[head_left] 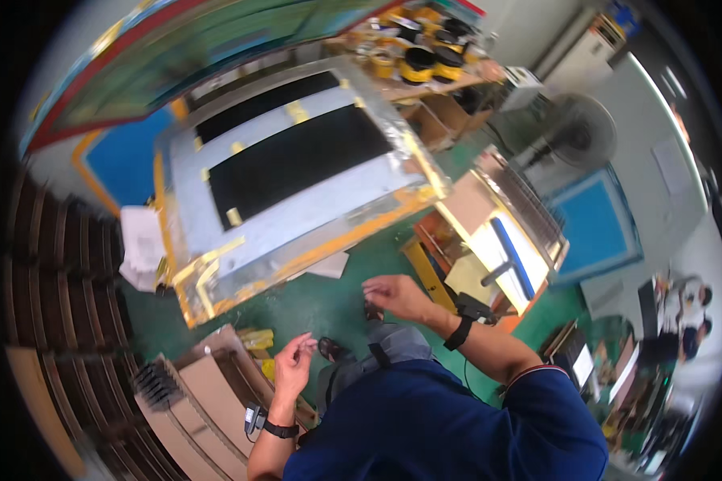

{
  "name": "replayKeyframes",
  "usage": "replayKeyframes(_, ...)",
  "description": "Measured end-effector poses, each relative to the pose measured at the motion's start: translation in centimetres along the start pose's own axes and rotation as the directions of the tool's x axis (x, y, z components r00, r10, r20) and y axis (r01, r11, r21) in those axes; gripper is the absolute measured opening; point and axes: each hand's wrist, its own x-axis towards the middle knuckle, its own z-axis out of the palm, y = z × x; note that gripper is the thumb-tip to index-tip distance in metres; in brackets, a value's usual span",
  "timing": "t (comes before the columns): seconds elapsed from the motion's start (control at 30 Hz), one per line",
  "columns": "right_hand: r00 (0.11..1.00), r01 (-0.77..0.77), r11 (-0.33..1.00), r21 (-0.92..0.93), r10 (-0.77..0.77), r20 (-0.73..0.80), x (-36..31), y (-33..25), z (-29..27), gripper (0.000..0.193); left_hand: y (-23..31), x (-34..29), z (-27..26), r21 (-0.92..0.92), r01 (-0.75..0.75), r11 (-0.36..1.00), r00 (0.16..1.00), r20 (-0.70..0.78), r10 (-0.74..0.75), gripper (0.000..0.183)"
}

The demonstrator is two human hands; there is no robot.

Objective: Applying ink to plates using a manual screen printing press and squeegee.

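Note:
My left hand (294, 366) hangs in front of my body with its fingers loosely curled and nothing in it. It is above the green floor (321, 301), next to cardboard pieces (204, 385). My right hand (397, 295) reaches forward, palm down, fingers spread and empty, a black band on its wrist. It hovers near the front corner of a large silver worktable (281, 232) with yellow tape along its edges and two black rectangular panels (297, 164) on top.
A wooden rack with a lit panel (501, 232) stands to the right. Yellow and black tape rolls (417, 64) sit on a shelf behind the table. A fan (582, 132), blue framed screens (598, 224) and white papers (140, 244) are around. Other people stand at far right (686, 309).

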Motion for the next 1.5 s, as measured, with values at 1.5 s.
replayKeyframes(1.5,0.888,0.268,0.938,0.219,-0.153,-0.434,12.9,-7.6,-15.9,0.023,19.7,22.9,15.1,-0.639,0.125,0.759,0.974,0.226,0.030,0.030)
